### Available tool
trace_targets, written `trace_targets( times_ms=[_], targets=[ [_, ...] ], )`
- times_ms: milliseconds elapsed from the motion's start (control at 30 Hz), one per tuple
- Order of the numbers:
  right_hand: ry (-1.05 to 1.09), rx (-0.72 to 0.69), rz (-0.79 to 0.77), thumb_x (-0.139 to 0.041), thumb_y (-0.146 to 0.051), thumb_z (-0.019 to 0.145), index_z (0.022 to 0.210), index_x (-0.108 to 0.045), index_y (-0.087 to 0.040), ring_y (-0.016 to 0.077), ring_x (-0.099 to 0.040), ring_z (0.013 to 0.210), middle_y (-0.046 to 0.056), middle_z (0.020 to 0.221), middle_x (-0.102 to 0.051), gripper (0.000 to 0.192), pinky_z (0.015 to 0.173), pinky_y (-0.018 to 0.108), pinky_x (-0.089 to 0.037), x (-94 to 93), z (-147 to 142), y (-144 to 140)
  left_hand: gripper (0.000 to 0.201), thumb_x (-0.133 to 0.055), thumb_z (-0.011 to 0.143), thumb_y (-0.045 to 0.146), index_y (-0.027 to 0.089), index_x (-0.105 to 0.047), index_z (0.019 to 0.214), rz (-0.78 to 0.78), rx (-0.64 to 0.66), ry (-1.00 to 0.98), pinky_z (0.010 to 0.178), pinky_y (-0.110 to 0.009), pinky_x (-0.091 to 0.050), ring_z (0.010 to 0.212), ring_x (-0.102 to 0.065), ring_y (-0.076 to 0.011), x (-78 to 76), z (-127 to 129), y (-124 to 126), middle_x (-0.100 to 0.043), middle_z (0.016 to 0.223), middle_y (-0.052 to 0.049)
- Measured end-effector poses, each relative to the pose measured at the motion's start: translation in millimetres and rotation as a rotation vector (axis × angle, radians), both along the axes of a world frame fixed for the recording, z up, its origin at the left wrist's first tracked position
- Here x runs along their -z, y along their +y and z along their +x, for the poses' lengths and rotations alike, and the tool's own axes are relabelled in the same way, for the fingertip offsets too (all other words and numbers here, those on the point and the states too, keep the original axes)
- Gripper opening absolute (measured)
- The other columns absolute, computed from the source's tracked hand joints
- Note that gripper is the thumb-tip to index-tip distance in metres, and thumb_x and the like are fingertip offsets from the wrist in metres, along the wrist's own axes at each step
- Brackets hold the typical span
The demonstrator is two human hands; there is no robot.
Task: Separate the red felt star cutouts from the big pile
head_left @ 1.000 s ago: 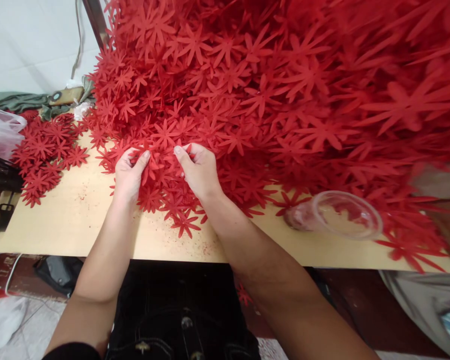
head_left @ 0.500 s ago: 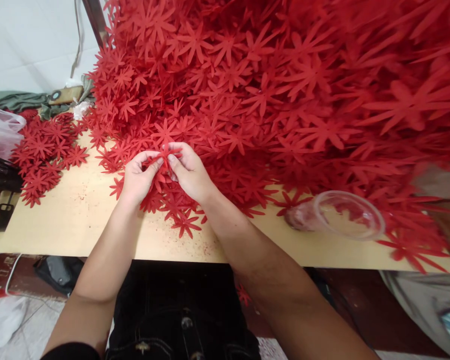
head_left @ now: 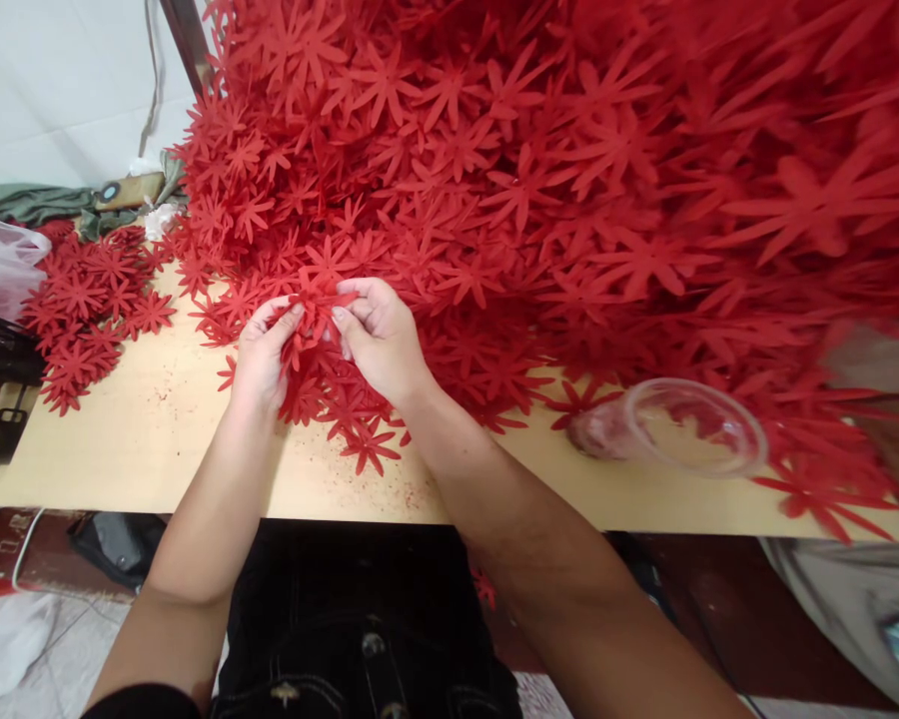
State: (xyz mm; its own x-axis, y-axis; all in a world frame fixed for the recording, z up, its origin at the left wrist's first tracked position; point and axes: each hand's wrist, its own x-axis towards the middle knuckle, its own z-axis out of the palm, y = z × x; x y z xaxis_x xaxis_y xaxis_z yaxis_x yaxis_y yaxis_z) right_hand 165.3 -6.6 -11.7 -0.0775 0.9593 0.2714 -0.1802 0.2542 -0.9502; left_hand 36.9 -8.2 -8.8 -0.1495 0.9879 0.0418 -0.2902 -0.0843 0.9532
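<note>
Right now both hands meet at the near edge of the big red flower pile (head_left: 539,180), w/ one red flower cutout (head_left: 316,305) pinched between them. Left hand (head_left: 261,355) has its grip closed: thumb and forefinger tips nipped on the cutout's left petals, other fingers curled under. Right hand (head_left: 379,340) likewise has a closed grip, thumb and fingers pressed on the cutout's right side, knuckles up. The cutout sits just above the pile's edge, tilted, petals spread; can't tell if it's one layer or two stuck together.

The table (head_left: 142,439) is pale wood, w/ red dust specks near the front edge. A loose flower (head_left: 370,446) lies flat on it just in front of the hands. Off to the left, well apart from the big pile, a smaller flower heap (head_left: 90,310) lies flat. To the right, a clear plastic cup (head_left: 681,429) lies on its side, mouth toward the camera, touching the pile's edge. Far left: a clear plastic bag (head_left: 0,262), a green cloth (head_left: 34,203) and dark objects at the table's corner, too cut off to identify.
</note>
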Motion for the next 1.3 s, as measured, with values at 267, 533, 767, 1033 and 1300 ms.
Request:
trace_targets(
  times_ms=[267, 533, 767, 1033, 1300],
  targets=[
    [-0.048, 0.148, 0.021, -0.059, -0.044, 0.08, 0.094, -0.049, -0.023, 0.0069, -0.048, 0.054, -0.006, 0.064, -0.054, 0.027, 0.054, 0.023, -0.039, 6.2, 8, 9, 0.028, -0.07, 0.071, 0.047, 0.024, -0.055, 0.076, 0.029, 0.024, 0.032, 0.054, -0.024, -0.045, 0.054, -0.053, -0.0077, 0.0, -30, 7, -0.058, 0.063, 0.004],
    [-0.149, 0.219, 0.14, -0.062, -0.048, 0.076, 0.078, -0.054, -0.02, 0.0146, -0.056, 0.083, 0.003, 0.085, -0.056, 0.03, 0.069, 0.028, -0.047, 10.1, 7, 9, 0.037, -0.082, 0.057, 0.039, 0.019, -0.066, 0.083, 0.113, 0.077, 0.231, 0.074, -0.024, -0.052, 0.077, -0.065, -0.0108, -9.7, 8, -7, -0.072, 0.089, 0.0],
    [-0.132, 0.2, 0.095, -0.057, -0.06, 0.077, 0.079, -0.055, -0.02, 0.0122, -0.057, 0.073, 0.0, 0.075, -0.058, 0.039, 0.071, 0.029, -0.05, 12.2, 7, 10, 0.03, -0.083, 0.057, 0.034, 0.019, -0.06, 0.07, 0.037, -0.061, 0.048, 0.052, -0.016, -0.047, 0.05, -0.054, -0.0039, -10.4, -1, -2, -0.061, 0.059, 0.007],
    [-0.441, 0.245, 0.302, -0.048, -0.058, 0.083, 0.126, -0.054, -0.027, 0.0259, -0.048, 0.126, 0.01, 0.14, -0.044, 0.053, 0.103, 0.048, -0.044, 20.4, 16, 15, 0.027, -0.079, 0.064, 0.033, 0.02, -0.057, 0.073, 0.096, -0.274, 0.03, 0.058, -0.016, -0.048, 0.053, -0.055, -0.0039, -6.2, -13, 5, -0.061, 0.062, 0.007],
    [-0.684, 0.391, 0.4, -0.049, -0.052, 0.086, 0.126, -0.053, -0.03, 0.0309, -0.034, 0.137, 0.008, 0.148, -0.038, 0.047, 0.112, 0.059, -0.026, 10.6, 15, 6, 0.031, -0.078, 0.064, 0.037, 0.018, -0.062, 0.082, 0.16, -0.18, 0.192, 0.075, -0.024, -0.051, 0.075, -0.063, -0.0107, -2.8, 3, -2, -0.07, 0.083, 0.0]
  ],
)
